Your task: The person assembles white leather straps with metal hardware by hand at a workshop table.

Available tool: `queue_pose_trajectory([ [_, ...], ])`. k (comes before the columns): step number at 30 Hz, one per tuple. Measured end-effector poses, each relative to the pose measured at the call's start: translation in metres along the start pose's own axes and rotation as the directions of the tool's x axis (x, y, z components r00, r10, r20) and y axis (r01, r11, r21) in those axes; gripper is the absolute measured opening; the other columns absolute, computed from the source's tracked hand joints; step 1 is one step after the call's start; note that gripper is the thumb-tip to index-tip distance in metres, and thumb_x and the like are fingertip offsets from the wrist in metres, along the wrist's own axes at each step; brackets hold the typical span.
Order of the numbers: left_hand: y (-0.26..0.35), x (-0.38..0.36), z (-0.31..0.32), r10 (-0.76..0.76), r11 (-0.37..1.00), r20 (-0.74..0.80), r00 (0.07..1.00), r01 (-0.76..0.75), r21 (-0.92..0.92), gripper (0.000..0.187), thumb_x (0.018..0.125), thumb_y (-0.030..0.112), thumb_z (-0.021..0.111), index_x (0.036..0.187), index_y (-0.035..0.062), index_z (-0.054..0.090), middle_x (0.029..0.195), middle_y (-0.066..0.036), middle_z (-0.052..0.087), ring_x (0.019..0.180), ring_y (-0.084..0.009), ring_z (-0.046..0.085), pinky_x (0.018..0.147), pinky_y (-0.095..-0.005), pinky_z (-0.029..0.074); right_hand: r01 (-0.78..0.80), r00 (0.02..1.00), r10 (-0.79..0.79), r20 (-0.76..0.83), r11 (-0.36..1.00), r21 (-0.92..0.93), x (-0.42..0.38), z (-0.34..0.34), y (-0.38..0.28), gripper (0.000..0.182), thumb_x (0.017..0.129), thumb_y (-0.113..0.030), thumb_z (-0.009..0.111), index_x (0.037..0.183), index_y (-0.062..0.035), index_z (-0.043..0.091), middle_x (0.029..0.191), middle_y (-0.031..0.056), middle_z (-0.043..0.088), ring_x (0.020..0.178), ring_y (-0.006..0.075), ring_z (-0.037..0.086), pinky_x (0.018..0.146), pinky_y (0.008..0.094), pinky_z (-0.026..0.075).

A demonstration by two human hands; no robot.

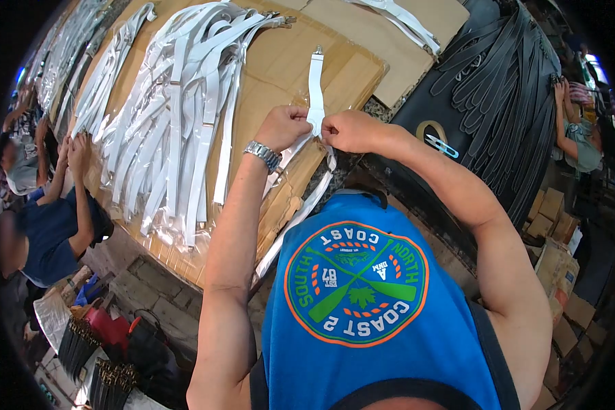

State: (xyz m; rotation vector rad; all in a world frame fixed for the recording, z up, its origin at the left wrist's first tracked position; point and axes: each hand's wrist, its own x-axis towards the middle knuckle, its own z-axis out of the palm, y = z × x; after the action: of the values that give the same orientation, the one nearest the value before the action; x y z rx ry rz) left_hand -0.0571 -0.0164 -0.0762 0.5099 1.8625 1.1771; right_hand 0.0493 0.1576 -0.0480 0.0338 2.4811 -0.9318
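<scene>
White elastic suspenders (316, 82) lie near the cardboard's front edge, one strap end with a metal clip pointing away from me. My left hand (283, 128), with a metal watch on its wrist, pinches the white strap from the left where the bands meet. From the right, my right hand (352, 130) pinches the same junction, its fingers curled and partly hidden. Below my hands the other straps hang over the edge toward my lap. To the left lies a large pile of white suspenders (178, 109) with metal clips, some in clear plastic.
Cardboard (280, 65) covers the work surface. On the right, a black surface (406, 113) holds a tape roll (427, 132), light-blue snips (442, 145) and a heap of black straps (502, 102). Other people work at left (61, 225) and far right (581, 137). Cardboard boxes (550, 208) stand lower right.
</scene>
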Motion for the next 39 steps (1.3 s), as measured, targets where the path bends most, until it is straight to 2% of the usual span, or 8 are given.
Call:
queue_pose_trajectory([
  [4,0.009,-0.006,0.002,-0.005,1.000,-0.018,1.000,0.005,0.007,0.033,0.075,0.010,0.067,0.104,-0.0044,0.070,0.083,-0.008,0.071,0.071,-0.0121,0.064,0.068,-0.0271,0.052,-0.046,0.999,0.044,0.014,0.985,0.167,-0.001,-0.001,0.003,0.027,0.091,-0.030,0.055,0.098,-0.0078,0.068,0.090,0.0171,0.069,0.087,0.0368,0.065,0.075,0.0460,0.050],
  [10,0.014,-0.008,0.004,-0.013,0.999,-0.032,0.999,0.015,0.040,0.033,0.075,0.009,0.068,0.105,-0.0046,0.069,0.083,-0.008,0.070,0.071,-0.0122,0.064,0.069,-0.0268,0.052,-0.067,0.998,0.067,-0.009,0.967,-0.247,-0.013,-0.013,-0.020,0.025,0.091,-0.024,0.051,0.100,-0.0065,0.067,0.091,0.0180,0.069,0.088,0.0386,0.065,0.075,0.0463,0.050],
  [16,-0.016,0.010,0.007,0.052,0.998,-0.036,0.998,-0.051,0.037,0.038,0.076,0.010,0.069,0.111,-0.0037,0.065,0.086,-0.005,0.068,0.076,-0.0117,0.063,0.072,-0.0262,0.051,0.033,0.998,-0.039,-0.048,0.992,-0.119,0.003,0.005,0.006,0.023,0.090,-0.024,0.052,0.094,-0.0046,0.064,0.081,0.0163,0.068,0.078,0.0342,0.067,0.069,0.0444,0.051],
  [22,-0.022,0.012,0.008,0.053,0.998,-0.021,0.998,-0.054,-0.037,0.040,0.076,0.009,0.070,0.113,-0.0036,0.064,0.084,-0.003,0.067,0.073,-0.0106,0.061,0.071,-0.0256,0.051,-0.312,0.942,0.247,0.228,0.894,0.321,0.005,-0.009,-0.004,0.026,0.089,-0.025,0.056,0.097,-0.0020,0.064,0.063,0.0101,0.062,0.057,0.0200,0.062,0.057,0.0354,0.047],
  [28,-0.017,0.009,0.010,0.066,0.997,-0.022,0.998,-0.067,-0.047,0.039,0.076,0.008,0.069,0.113,-0.0037,0.063,0.083,-0.003,0.067,0.073,-0.0098,0.061,0.069,-0.0251,0.051,-0.077,0.996,0.073,0.042,0.992,0.099,0.003,-0.004,0.002,0.026,0.087,-0.021,0.052,0.086,-0.0001,0.066,0.069,0.0152,0.067,0.063,0.0277,0.065,0.063,0.0412,0.051],
  [31,-0.011,0.005,0.010,0.060,0.997,-0.026,0.998,-0.061,-0.046,0.038,0.076,0.007,0.068,0.112,-0.0039,0.063,0.084,-0.003,0.067,0.073,-0.0104,0.062,0.070,-0.0255,0.051,-0.200,0.970,0.160,0.181,0.952,0.231,0.007,-0.008,0.002,0.023,0.091,-0.020,0.052,0.094,-0.0010,0.065,0.064,0.0108,0.063,0.054,0.0196,0.060,0.055,0.0349,0.047],
  [34,-0.012,0.004,0.010,0.061,0.997,-0.038,0.997,-0.063,-0.040,0.037,0.076,0.006,0.068,0.112,-0.0043,0.063,0.086,-0.005,0.069,0.075,-0.0119,0.064,0.070,-0.0265,0.052,-0.243,0.961,0.205,0.184,0.946,0.216,0.006,-0.011,-0.001,0.027,0.086,-0.021,0.052,0.091,0.0003,0.068,0.085,0.0215,0.069,0.078,0.0380,0.067,0.071,0.0473,0.052],
  [39,-0.007,0.000,0.016,0.078,0.997,-0.103,0.992,-0.077,0.008,0.036,0.077,0.007,0.065,0.112,-0.0032,0.064,0.086,-0.012,0.071,0.077,-0.0185,0.067,0.072,-0.0302,0.053,-0.086,0.996,0.086,-0.009,0.978,-0.188,0.004,-0.001,0.001,0.026,0.085,-0.020,0.053,0.091,-0.0007,0.069,0.090,0.0229,0.069,0.086,0.0397,0.067,0.075,0.0488,0.053],
])
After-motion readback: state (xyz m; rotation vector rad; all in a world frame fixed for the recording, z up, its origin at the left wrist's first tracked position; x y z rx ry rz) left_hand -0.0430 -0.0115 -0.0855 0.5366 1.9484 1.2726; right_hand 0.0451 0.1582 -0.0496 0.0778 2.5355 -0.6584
